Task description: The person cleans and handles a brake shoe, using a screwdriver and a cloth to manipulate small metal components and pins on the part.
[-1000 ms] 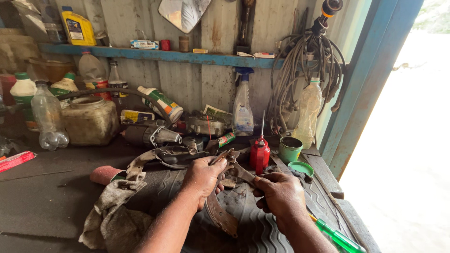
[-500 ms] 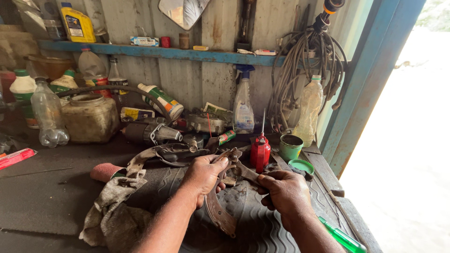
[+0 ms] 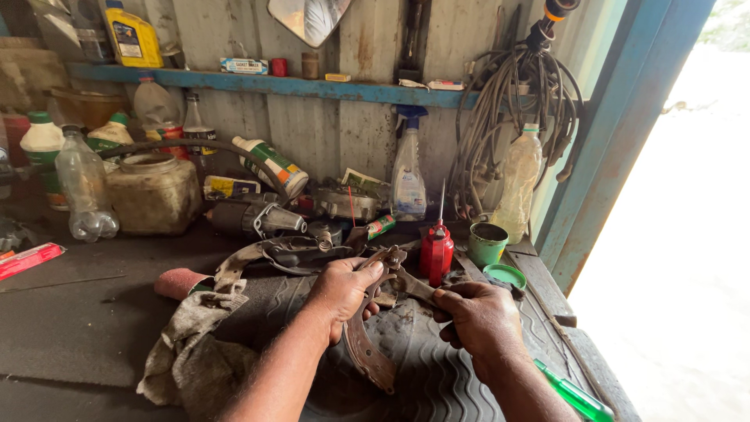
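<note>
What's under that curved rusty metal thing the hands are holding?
Under the curved rusty part lies a black ribbed tyre piece, with a grey rag beside it. Left hand and right hand hide what's directly beneath them.

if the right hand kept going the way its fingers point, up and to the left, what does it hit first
Most likely the left hand. The right hand points its fingers along the rusty curved metal part that both hands hold, and the left hand grips it just beyond. Depth is hard to judge, so it might slide along the part first.

My left hand (image 3: pixel 341 287) covers the upper end of the curved brake shoe (image 3: pixel 366 352); beyond it, the mirror (image 3: pixel 306 17) is cropped.
</note>
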